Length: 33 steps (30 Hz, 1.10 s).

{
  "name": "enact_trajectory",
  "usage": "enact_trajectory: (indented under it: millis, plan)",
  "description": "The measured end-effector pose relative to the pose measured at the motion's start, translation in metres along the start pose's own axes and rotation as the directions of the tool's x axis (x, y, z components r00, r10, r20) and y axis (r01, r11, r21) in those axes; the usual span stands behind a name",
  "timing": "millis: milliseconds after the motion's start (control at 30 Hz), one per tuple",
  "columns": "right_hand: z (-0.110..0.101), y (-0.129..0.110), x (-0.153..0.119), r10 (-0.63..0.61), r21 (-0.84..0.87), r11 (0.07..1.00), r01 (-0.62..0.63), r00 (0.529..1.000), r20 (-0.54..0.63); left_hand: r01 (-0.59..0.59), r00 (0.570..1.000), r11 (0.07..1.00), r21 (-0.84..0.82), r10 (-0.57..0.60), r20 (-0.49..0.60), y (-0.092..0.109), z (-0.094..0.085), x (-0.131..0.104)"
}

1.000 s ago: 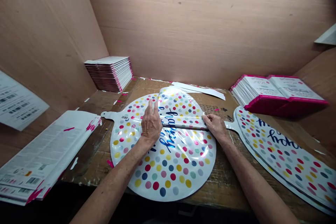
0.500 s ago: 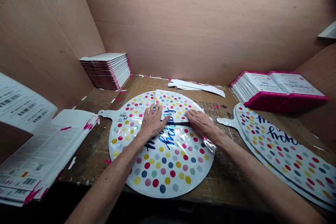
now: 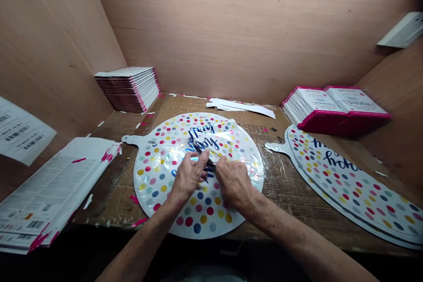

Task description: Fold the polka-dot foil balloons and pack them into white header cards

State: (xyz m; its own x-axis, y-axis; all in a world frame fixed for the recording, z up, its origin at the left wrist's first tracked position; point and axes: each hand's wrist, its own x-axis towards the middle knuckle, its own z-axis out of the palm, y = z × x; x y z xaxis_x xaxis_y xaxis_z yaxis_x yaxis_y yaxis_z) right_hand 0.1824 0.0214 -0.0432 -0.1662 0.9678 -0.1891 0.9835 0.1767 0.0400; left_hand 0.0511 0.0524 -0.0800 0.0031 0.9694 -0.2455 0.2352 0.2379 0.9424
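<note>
A flat round balloon (image 3: 198, 224) with coloured dots and blue script lies on the cardboard-covered bench, its tail toward the left. Over its middle, my left hand (image 3: 190, 174) is closed, thumb and fingers pinched at the near edge of a dotted foil layer. My right hand (image 3: 233, 180) is curled into a grip beside it, fingertips at the same edge. Between the two hands a dark fold or gap shows in the foil. What lies under the fingers is partly hidden.
More dotted balloons (image 3: 350, 189) lie at the right. Behind them stand pink-edged packets (image 3: 343, 116). Folded cards (image 3: 128, 90) are stacked back left, white strips (image 3: 241, 108) by the back wall. Printed sleeves (image 3: 49, 185) lie left, below a hanging barcode sheet (image 3: 24, 132).
Both hands have left their flat placement on the folded foil and moved nearer the front, closing their fingers at its edge. The foil layer's upper part now lies differently, with more script showing.
</note>
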Motion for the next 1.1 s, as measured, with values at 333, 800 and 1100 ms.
enact_trajectory:
  millis: [333,800,1100]
  plan:
    - [0.062,0.051,-0.009,-0.599,0.018,0.711,0.703,0.62,-0.507,0.209,0.955,0.974,-0.091,-0.183,0.232,-0.024,-0.071,-0.029]
    - [0.052,0.031,0.033,-0.015,0.518,0.829,0.211,0.934,-0.356,-0.422,0.886,0.647,0.635,0.443,0.137,-0.049,-0.1,-0.005]
    - [0.04,-0.013,0.039,-0.1,0.062,0.986,0.153,0.851,-0.516,-0.016,0.944,0.736,0.677,0.234,-0.232,-0.039,-0.068,0.004]
